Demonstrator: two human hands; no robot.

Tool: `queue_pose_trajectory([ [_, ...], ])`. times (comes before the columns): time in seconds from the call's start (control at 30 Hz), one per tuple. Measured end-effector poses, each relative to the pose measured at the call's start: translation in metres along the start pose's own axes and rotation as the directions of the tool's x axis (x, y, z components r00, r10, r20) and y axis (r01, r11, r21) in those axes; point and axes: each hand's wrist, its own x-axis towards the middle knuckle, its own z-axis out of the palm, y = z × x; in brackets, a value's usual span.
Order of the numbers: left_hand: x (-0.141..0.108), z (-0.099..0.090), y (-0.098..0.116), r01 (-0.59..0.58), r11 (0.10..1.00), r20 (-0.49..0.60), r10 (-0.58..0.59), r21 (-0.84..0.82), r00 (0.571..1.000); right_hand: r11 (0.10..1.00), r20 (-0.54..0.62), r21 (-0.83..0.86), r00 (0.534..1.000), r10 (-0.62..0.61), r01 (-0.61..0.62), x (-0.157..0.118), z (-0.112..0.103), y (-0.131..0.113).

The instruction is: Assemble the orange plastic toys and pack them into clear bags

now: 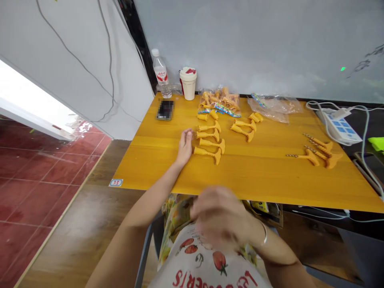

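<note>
My left hand [185, 147] rests on the wooden table, beside the left ends of a column of yellow T-handled tools [209, 154]. Its fingers point forward, fairly straight, and nothing shows in them. Smeared by motion, my right hand [222, 214] is in front of my body at the table's near edge; its fingers cannot be made out. Two more yellow T-handled tools [244, 130] lie to the right of the column. Short yellow plastic sleeves [203, 117] are behind it. Farther right, several yellow T-handles with bare spiral metal shafts [322, 152] lie grouped together.
Along the back stand a water bottle [162, 78] and a lidded white cup [189, 85]. A phone [165, 110], a clear bag of yellow parts [220, 102] and crumpled clear bags [274, 108] lie nearby. A power strip [342, 126] with white cables is at the right.
</note>
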Motion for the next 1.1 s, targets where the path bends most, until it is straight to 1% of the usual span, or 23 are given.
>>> queue_pose_trajectory([
  [0.03,-0.001,-0.001,0.003,-0.107,0.991,0.024,0.106,0.076,0.994,0.993,-0.089,-0.07,0.992,0.09,-0.096,0.003,0.001,0.023],
  [0.1,-0.005,-0.004,0.012,-0.328,0.921,0.111,0.31,0.21,0.944,0.899,-0.12,-0.307,0.95,0.287,-0.311,-0.001,0.004,0.067],
  [0.2,-0.014,-0.009,0.026,-0.585,0.738,0.348,0.479,0.336,0.806,0.697,-0.075,-0.565,0.868,0.49,-0.442,-0.019,0.008,0.114],
  [0.3,-0.026,-0.015,0.035,-0.743,0.521,0.627,0.425,0.42,0.653,0.651,-0.035,-0.611,0.837,0.546,-0.451,-0.037,0.009,0.129],
  [0.37,-0.034,-0.018,0.034,-0.801,0.364,0.743,0.322,0.475,0.587,0.678,-0.036,-0.575,0.842,0.538,-0.458,-0.042,0.009,0.129],
  [0.43,-0.04,-0.02,0.031,-0.812,0.236,0.775,0.248,0.534,0.582,0.732,-0.04,-0.497,0.855,0.517,-0.466,-0.044,0.01,0.128],
  [0.5,-0.044,-0.021,0.028,-0.81,0.165,0.779,0.221,0.563,0.587,0.78,-0.107,-0.376,0.86,0.499,-0.5,-0.046,0.012,0.129],
  [0.53,-0.046,-0.022,0.028,-0.814,0.151,0.784,0.22,0.561,0.58,0.788,-0.179,-0.297,0.842,0.509,-0.539,-0.047,0.014,0.13],
  [0.57,-0.047,-0.022,0.028,-0.826,0.145,0.795,0.224,0.545,0.564,0.782,-0.256,-0.196,0.8,0.542,-0.592,-0.048,0.015,0.131],
  [0.63,-0.05,-0.021,0.03,-0.851,0.159,0.816,0.24,0.501,0.525,0.717,-0.299,0.086,0.668,0.681,-0.692,-0.051,0.016,0.133],
  [0.67,-0.052,-0.021,0.031,-0.856,0.181,0.82,0.248,0.484,0.516,0.654,-0.226,0.243,0.613,0.757,-0.717,-0.052,0.016,0.133],
  [0.7,-0.054,-0.019,0.033,-0.854,0.218,0.819,0.25,0.472,0.516,0.579,-0.113,0.381,0.585,0.803,-0.721,-0.052,0.016,0.132],
  [0.73,-0.055,-0.018,0.035,-0.844,0.272,0.815,0.246,0.462,0.525,0.515,-0.006,0.478,0.583,0.812,-0.712,-0.053,0.015,0.13],
  [0.77,-0.056,-0.017,0.038,-0.823,0.346,0.807,0.236,0.451,0.542,0.489,0.053,0.53,0.603,0.796,-0.693,-0.052,0.012,0.128],
  [0.8,-0.056,-0.017,0.041,-0.787,0.438,0.798,0.219,0.434,0.561,0.514,0.061,0.535,0.638,0.768,-0.67,-0.052,0.01,0.125],
  [0.83,-0.056,-0.017,0.045,-0.735,0.544,0.792,0.192,0.405,0.579,0.587,0.028,0.496,0.687,0.726,-0.64,-0.051,0.006,0.121],
  [0.9,-0.051,-0.023,0.054,-0.556,0.763,0.804,0.082,0.33,0.589,0.799,-0.024,0.29,0.831,0.556,-0.527,-0.05,-0.003,0.113],
  [0.93,-0.046,-0.029,0.06,-0.424,0.855,0.828,-0.01,0.298,0.561,0.891,-0.01,0.146,0.9,0.436,-0.43,-0.05,-0.008,0.108],
  [0.97,-0.041,-0.037,0.065,-0.272,0.919,0.856,-0.117,0.285,0.503,0.952,0.028,-0.006,0.951,0.307,-0.307,-0.05,-0.014,0.103],
  [1.0,-0.034,-0.047,0.069,-0.116,0.947,0.877,-0.225,0.299,0.424,0.973,0.079,-0.152,0.979,0.187,-0.173,-0.05,-0.02,0.099],
  [1.03,-0.027,-0.057,0.073,0.019,0.945,0.889,-0.315,0.327,0.333,0.958,0.124,-0.283,0.988,0.088,-0.049,-0.05,-0.025,0.095],
  [1.07,-0.02,-0.066,0.074,0.111,0.928,0.882,-0.373,0.356,0.289,0.919,0.163,-0.392,0.986,0.021,0.045,-0.051,-0.03,0.093],
  [1.1,-0.014,-0.075,0.074,0.155,0.916,0.866,-0.401,0.371,0.299,0.874,0.192,-0.474,0.981,-0.018,0.109,-0.052,-0.035,0.093],
])
